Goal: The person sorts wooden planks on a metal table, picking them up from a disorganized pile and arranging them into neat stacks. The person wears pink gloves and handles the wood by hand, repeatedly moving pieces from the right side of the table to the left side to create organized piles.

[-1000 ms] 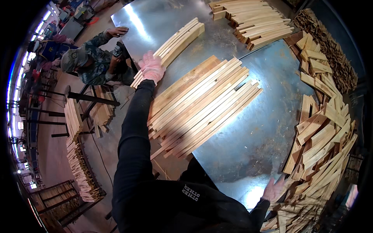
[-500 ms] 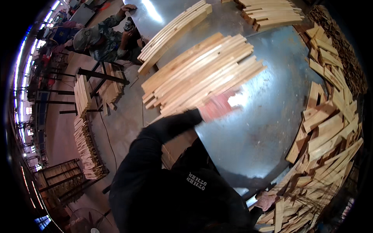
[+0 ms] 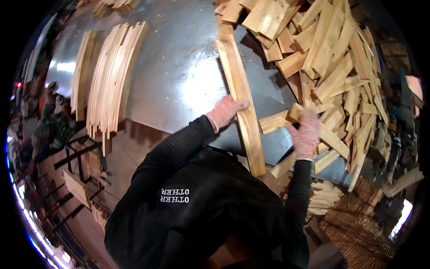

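A long pale wooden board (image 3: pixel 244 107) lies slantwise at the near edge of the metal table, its near end sticking out over the edge. My left hand (image 3: pixel 222 113), in a pinkish knit glove, grips this board at its left side, one finger laid over the top face. To the right, my right hand (image 3: pixel 306 136), gloved alike, is over the near-left fringe of the board pile. Its thumb stands apart from the fingers, which are slightly blurred. Short wooden pieces, among them one light piece (image 3: pixel 274 122), lie close beside and under it.
The heaped pile of loose boards (image 3: pixel 331 54) covers the table's right side. A row of aligned strips (image 3: pixel 114 76) lies on the left of the metal tabletop (image 3: pixel 174 54). Another person (image 3: pixel 53 121) is at the far left, near a dark metal frame (image 3: pixel 74 154). More stacked wood (image 3: pixel 324 197) is below right.
My view has turned toward the pile. My left hand has left the row of strips and now grips a long board. My right hand has moved forward to the pile's edge.
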Motion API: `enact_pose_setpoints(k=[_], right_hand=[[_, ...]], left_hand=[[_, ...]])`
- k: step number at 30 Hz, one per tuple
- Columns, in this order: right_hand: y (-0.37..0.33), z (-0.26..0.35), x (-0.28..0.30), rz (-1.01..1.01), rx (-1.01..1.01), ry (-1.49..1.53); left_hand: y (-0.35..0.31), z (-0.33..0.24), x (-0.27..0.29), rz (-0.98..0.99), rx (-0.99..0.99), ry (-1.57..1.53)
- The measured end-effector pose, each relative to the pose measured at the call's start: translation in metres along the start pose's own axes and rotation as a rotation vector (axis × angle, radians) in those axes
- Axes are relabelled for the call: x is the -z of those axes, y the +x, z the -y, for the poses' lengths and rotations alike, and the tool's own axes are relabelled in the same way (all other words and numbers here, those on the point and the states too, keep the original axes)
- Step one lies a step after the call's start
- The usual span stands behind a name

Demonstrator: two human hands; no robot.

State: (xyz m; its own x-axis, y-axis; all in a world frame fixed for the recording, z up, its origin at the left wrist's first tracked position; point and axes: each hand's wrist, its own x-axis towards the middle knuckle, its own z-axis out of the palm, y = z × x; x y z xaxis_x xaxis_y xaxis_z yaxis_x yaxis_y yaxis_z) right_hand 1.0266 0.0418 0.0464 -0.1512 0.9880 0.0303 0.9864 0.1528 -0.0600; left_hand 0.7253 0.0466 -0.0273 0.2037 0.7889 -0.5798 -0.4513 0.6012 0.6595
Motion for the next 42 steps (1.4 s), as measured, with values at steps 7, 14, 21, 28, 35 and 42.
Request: enact_pose_setpoints(k=[7,14,21,28,35,42], right_hand=[[0.02,-0.116,0.002,0.399,0.011,-0.148],[0.119,0.085,0.066,0.748,0.055,0.405],[0.24,0.274,-0.105,0.444,0.243,0.474],[0.225,0.286,-0.118,-0.145,0.088,0.099],[0.22,0.283,-0.097,0.452,-0.18,0.473],[0.111,0.302,-0.132,1.16,-0.259,2.183]], left_hand=[[0.032,-0.014,0.08,-0.181,-0.312,0.218],[-0.008,-0.031,0.153,-0.447,-0.51,0.466],[-0.002,-0.028,0.15,-0.69,-0.348,0.32],[0.003,-0.038,0.158,-0.611,-0.234,0.628],[-0.065,-0.166,0.206,-0.868,0.056,1.168],[-0.066,-0.13,0.228,-0.854,-0.039,1.016]])
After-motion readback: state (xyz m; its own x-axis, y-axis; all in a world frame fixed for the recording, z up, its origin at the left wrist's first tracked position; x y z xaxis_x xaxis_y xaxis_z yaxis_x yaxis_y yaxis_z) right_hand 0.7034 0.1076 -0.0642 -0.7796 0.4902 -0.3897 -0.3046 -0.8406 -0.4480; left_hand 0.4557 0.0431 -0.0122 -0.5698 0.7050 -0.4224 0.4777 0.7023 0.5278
